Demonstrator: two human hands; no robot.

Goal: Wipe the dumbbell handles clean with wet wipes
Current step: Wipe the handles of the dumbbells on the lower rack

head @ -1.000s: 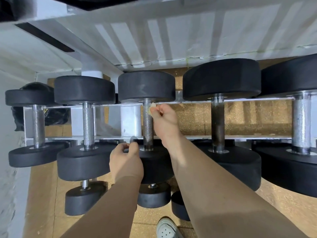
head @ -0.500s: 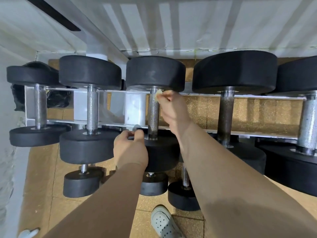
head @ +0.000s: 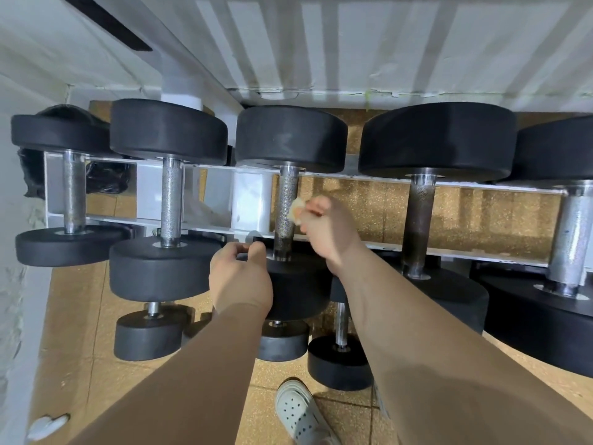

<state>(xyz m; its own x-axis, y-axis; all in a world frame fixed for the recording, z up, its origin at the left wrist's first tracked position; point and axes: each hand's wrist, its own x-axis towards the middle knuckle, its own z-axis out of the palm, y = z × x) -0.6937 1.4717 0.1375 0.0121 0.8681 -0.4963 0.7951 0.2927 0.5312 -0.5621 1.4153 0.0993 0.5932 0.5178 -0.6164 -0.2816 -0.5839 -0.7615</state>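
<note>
**Wipe held against the middle dumbbell's handle**

A white rack (head: pixel 250 200) carries a row of black dumbbells across its front and back rails, with the heads hanging beyond both. The right hand (head: pixel 327 232) pinches a small crumpled wet wipe (head: pixel 296 211) between its curled fingertips and thumb. It holds the wipe against the right side of the knurled handle (head: pixel 286 191) of the middle dumbbell (head: pixel 292 136), about midway between the two rails. The left hand (head: pixel 240 277) curls its fingers and thumb over the upper edge of that dumbbell's near head (head: pixel 305 284), just in front of the front rail. A dumbbell with a darker handle (head: pixel 420 216) sits to the right of it on the rails. Smaller dumbbells (head: pixel 150 335) sit lower down, below the front rail. A white perforated shoe (head: pixel 298 412) stands on the tan tiled floor (head: pixel 80 332).
</note>
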